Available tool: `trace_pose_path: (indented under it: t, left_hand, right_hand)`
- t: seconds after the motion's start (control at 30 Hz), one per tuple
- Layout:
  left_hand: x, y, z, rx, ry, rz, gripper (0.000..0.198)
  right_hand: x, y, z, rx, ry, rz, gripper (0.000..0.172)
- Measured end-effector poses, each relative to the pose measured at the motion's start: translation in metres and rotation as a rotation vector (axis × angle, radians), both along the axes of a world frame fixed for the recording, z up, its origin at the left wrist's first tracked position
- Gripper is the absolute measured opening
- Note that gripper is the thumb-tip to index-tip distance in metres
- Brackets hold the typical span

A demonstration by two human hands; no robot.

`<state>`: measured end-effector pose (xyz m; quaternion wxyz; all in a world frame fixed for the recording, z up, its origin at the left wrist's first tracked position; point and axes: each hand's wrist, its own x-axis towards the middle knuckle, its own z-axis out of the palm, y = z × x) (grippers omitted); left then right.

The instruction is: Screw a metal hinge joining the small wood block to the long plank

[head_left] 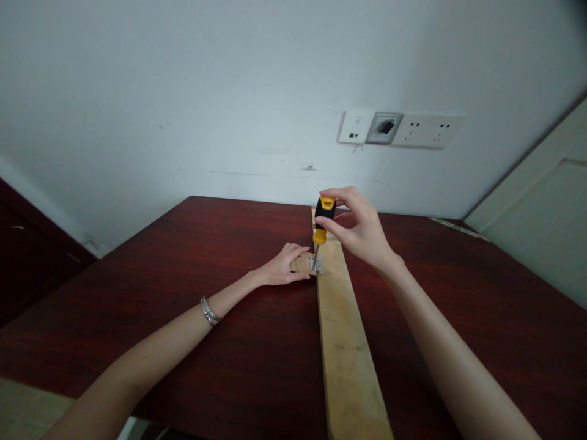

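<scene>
A long pale wooden plank lies on the dark red table, running away from me. A small wood block sits against its left edge, joined by a small metal hinge. My left hand presses down on the block, fingers curled over it. My right hand pinches the black and yellow handle of a screwdriver, held upright with its tip on the hinge.
A white wall rises behind the table, with a row of sockets and a switch plate at upper right. A pale door or cabinet panel stands at the right. A silver bracelet is on my left wrist.
</scene>
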<state>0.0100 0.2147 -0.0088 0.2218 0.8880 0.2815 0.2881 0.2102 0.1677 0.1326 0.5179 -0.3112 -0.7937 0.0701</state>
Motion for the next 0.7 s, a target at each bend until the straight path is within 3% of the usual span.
trace_pose_path:
  t: [0.27, 0.53, 0.7]
  left_hand:
    - [0.0, 0.0011, -0.0008, 0.023, -0.012, -0.014, 0.072]
    - [-0.0004, 0.0006, -0.0004, 0.021, 0.0, -0.009, 0.072]
    - [-0.0006, 0.0015, -0.0018, 0.026, -0.001, -0.006, 0.073]
  right_hand:
    - [0.0056, 0.0007, -0.0005, -0.092, 0.047, 0.083, 0.03]
    - [-0.0003, -0.0026, 0.0017, -0.082, 0.099, 0.011, 0.03]
    - [0.0027, -0.0023, 0.0021, -0.141, 0.091, 0.108, 0.028]
